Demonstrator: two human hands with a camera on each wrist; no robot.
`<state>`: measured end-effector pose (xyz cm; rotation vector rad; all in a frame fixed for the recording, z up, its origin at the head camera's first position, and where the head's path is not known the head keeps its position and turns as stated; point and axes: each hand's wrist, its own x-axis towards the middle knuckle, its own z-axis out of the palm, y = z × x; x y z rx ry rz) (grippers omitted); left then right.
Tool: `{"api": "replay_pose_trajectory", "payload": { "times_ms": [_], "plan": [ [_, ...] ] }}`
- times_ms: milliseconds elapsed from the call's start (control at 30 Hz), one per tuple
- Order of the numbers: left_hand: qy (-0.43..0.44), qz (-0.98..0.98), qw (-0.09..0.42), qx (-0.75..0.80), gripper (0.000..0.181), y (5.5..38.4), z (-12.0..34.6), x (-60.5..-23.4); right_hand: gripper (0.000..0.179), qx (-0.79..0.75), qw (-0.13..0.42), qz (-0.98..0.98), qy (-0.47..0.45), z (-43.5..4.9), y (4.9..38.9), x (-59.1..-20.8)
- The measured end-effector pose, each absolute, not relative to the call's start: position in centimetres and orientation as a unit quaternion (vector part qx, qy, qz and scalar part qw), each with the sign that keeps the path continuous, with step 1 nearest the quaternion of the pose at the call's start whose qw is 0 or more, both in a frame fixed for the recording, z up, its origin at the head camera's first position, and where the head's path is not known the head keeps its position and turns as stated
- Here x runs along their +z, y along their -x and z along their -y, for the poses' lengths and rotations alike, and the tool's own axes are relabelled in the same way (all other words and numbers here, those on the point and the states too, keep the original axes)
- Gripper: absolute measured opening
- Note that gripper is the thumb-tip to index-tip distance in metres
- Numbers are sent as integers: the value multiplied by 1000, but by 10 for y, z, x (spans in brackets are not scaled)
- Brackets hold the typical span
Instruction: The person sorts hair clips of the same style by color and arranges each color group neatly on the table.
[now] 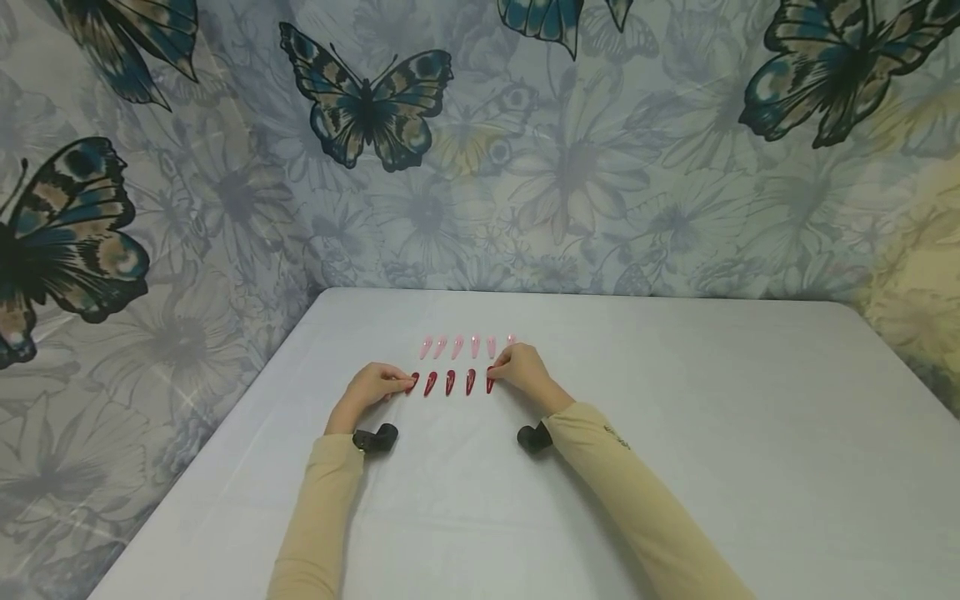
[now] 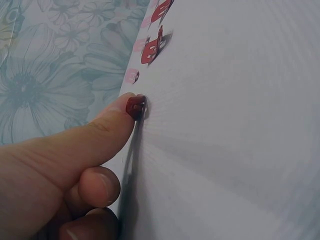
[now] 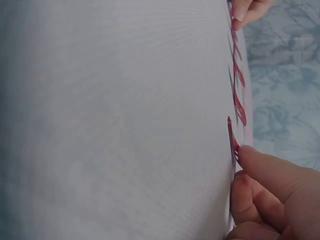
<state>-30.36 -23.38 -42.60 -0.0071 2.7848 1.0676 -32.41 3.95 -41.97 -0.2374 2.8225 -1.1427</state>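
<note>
Several red snap hair clips stand in a row on the white table, among them a middle clip [image 1: 450,382]. My left hand [image 1: 375,384] is at the leftmost red clip [image 2: 135,107], its thumb against the wide end and the other fingers curled below; the index fingertip is hidden. At the row's right end my right hand [image 1: 525,372] pinches the rightmost red clip [image 3: 233,137] by its wide end, narrow tip pointing toward me. Behind them runs a row of pink snap hair clips [image 1: 457,347], the rightmost pink clip [image 1: 512,339] partly behind my right hand.
A white cloth covers the table [image 1: 720,467]. Its far edge meets a wall hanging [image 1: 577,167] printed with flowers and butterflies. A black wrist camera [image 1: 377,438] sits at my left wrist, another black camera [image 1: 534,438] at my right.
</note>
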Motion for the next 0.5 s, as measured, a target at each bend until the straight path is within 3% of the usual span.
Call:
{"api": "replay_pose_trajectory", "payload": {
  "times_ms": [500],
  "plan": [
    [-2, -931, 77, 357, 26, 301, 232, -424, 17, -386, 43, -919, 70, -39, 321, -418]
  ]
}}
